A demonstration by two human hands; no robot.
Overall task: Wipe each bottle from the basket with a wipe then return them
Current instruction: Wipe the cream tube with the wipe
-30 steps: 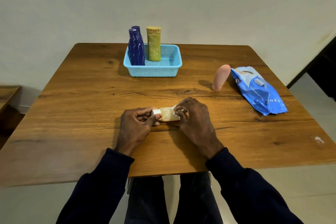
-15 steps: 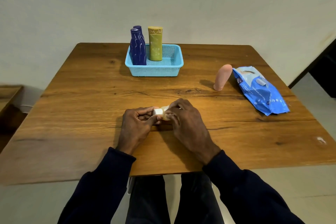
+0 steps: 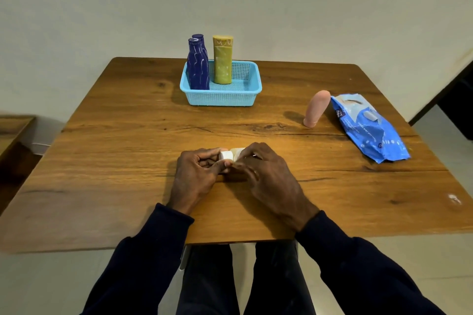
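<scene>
In the head view, a small pale bottle is held sideways, low over the table, between both grips. Its white cap is pinched by the left grip, and its body is wrapped by the curled right grip. The basket is seen well beyond them.
</scene>
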